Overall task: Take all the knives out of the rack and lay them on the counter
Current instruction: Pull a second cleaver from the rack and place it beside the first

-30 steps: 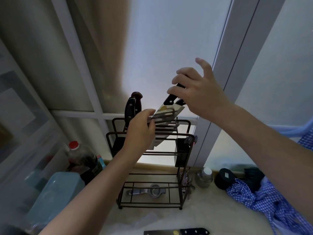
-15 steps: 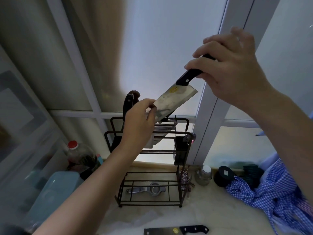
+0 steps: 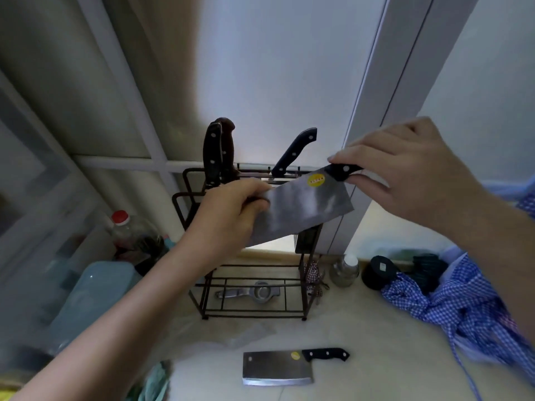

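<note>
Cleaver [image 3: 304,208]: handle in right hand [image 3: 405,172], blade's far end in left hand [image 3: 228,215].

We get dim, cool, flat light, mostly from the frosted window panel [image 3: 278,70] behind the rack [image 3: 249,256], whose knife handles go near-silhouette. Soft glare streaks the held cleaver blade [image 3: 304,209]. Wide-angle bending at edges; left and bottom corners smeared, blurry.

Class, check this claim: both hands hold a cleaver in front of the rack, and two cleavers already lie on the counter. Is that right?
Not quite. The head view shows only one cleaver on the counter; the other, held cleaver is between left hand and right hand, before the rack.
</note>
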